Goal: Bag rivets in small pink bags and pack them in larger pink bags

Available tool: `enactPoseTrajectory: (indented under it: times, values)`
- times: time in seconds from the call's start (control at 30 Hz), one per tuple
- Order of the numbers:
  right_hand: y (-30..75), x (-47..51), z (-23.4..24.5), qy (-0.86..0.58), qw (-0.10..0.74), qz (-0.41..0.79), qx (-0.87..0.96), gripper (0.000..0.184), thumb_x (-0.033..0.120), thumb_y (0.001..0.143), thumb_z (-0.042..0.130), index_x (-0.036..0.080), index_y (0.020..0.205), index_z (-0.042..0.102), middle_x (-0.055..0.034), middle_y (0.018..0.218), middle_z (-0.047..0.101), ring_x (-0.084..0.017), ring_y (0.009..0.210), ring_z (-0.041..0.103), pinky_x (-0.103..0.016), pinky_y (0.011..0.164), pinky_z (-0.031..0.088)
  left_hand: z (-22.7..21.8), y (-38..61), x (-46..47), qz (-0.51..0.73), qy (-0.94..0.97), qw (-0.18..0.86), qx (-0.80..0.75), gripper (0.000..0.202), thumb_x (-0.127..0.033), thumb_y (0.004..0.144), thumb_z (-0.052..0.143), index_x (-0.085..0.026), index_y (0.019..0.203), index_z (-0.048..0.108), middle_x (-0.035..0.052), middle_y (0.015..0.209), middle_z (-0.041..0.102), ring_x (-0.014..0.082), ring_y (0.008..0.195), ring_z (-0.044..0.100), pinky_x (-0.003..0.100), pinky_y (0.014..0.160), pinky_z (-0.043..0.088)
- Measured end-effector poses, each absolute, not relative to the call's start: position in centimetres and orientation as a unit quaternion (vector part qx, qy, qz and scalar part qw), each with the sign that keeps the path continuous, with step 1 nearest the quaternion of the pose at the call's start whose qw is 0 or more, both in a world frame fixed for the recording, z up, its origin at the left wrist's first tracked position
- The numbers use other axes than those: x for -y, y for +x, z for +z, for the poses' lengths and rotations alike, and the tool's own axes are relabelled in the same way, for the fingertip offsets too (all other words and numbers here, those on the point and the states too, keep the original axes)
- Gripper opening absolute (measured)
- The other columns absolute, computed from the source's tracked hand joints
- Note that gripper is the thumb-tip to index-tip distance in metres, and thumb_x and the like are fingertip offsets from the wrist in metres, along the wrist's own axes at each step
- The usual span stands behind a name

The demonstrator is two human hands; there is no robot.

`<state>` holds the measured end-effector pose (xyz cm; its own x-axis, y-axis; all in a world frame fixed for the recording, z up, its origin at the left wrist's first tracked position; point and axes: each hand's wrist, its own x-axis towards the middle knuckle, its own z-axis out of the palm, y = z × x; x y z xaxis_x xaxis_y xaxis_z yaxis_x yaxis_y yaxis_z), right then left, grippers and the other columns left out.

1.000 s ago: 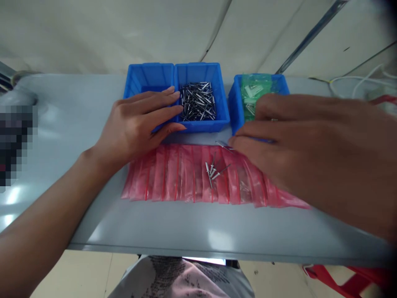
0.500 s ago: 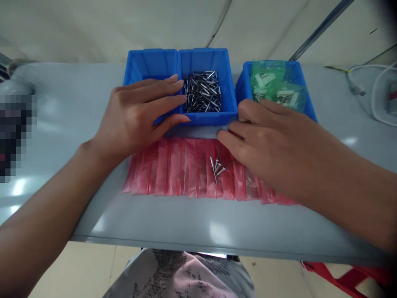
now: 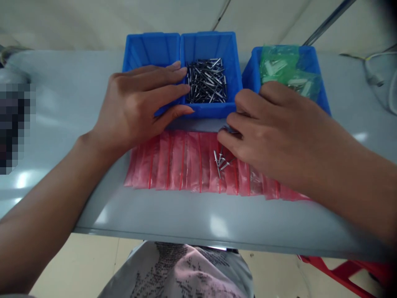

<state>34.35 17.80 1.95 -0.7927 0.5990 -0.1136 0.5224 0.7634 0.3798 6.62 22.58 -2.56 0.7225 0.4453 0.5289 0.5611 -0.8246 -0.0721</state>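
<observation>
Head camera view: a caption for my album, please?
Left hand on a blue bin of rivets, right hand beside loose rivets on red plastic bags.

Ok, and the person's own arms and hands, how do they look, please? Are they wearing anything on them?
The left hand and the right hand are bare, with no gloves, and the nails look short. The left forearm and the right forearm show no sleeve, watch or bracelet.

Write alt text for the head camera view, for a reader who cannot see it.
The right hand curls over a silver metal rivet at the edge of a row of flat red plastic bags. The left hand rests on a blue plastic bin holding more rivets.
</observation>
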Motion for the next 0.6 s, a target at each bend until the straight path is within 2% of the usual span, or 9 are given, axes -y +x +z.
enactPoseTrajectory:
  times: [0.13, 0.23, 0.37, 0.47, 0.53, 0.6]
  values:
    - [34.5, -18.2, 1.5, 0.26, 0.116, 0.183, -0.941, 0.048, -0.004, 0.099, 0.034, 0.018, 0.071, 0.066, -0.0052, 0.071, 0.055, -0.023, 0.097, 0.056, -0.043, 0.08, 0.034, -2.6, 6.7, -22.5, -0.259, -0.919, 0.109, 0.277, 0.042, -0.042, 0.107, 0.068, -0.028, 0.147, 0.063, 0.0042, 0.153, 0.071, 0.0233, 0.145, 0.069, 0.043, 0.12, 0.067]
    - [34.6, -18.5, 1.7, 0.253, 0.117, 0.184, -0.943, 0.052, -0.002, 0.104, 0.03, 0.018, 0.073, 0.067, -0.0055, 0.07, 0.055, -0.023, 0.097, 0.056, -0.043, 0.08, 0.035, -2.5, 6.6, -22.4, -0.259, -0.919, 0.103, 0.278, 0.043, -0.04, 0.106, 0.07, -0.027, 0.146, 0.064, 0.0055, 0.153, 0.071, 0.0229, 0.146, 0.068, 0.042, 0.122, 0.065]
    - [35.2, -18.2, 3.1, 0.275, 0.089, 0.174, -0.941, 0.053, -0.002, 0.105, 0.027, 0.019, 0.077, 0.067, -0.0068, 0.077, 0.061, -0.023, 0.101, 0.057, -0.044, 0.082, 0.038, -2.4, 6.4, -22.5, -0.262, -0.923, 0.088, 0.269, 0.044, -0.037, 0.105, 0.072, -0.027, 0.147, 0.064, 0.0061, 0.153, 0.07, 0.0265, 0.145, 0.068, 0.048, 0.122, 0.065]
    - [35.8, -17.4, 3.5, 0.27, 0.012, 0.152, -0.951, 0.041, 0.009, 0.108, 0.037, 0.022, 0.082, 0.066, -0.0066, 0.086, 0.067, -0.025, 0.099, 0.058, -0.043, 0.079, 0.043, -2.5, 6.2, -22.7, -0.27, -0.926, 0.074, 0.255, 0.048, -0.036, 0.105, 0.071, -0.032, 0.152, 0.06, 0.0035, 0.157, 0.066, 0.0274, 0.145, 0.068, 0.051, 0.121, 0.066]
    - [36.2, -16.7, 3.2, 0.228, -0.027, 0.1, -0.968, 0.031, 0.013, 0.104, 0.052, 0.024, 0.077, 0.064, -0.0054, 0.081, 0.065, -0.026, 0.092, 0.058, -0.043, 0.076, 0.049, -2.6, 6.1, -22.8, -0.275, -0.928, 0.076, 0.24, 0.049, -0.036, 0.105, 0.071, -0.032, 0.152, 0.06, 0.004, 0.155, 0.067, 0.0263, 0.144, 0.068, 0.048, 0.12, 0.067]
    - [36.7, -16.4, 2.7, 0.177, -0.04, 0.044, -0.982, 0.029, 0.015, 0.099, 0.062, 0.025, 0.072, 0.064, -0.0045, 0.077, 0.064, -0.026, 0.086, 0.059, -0.044, 0.075, 0.053, -2.6, 6.1, -22.7, -0.28, -0.928, 0.082, 0.232, 0.048, -0.034, 0.103, 0.074, -0.028, 0.149, 0.063, 0.0064, 0.152, 0.069, 0.0248, 0.143, 0.069, 0.044, 0.12, 0.067]
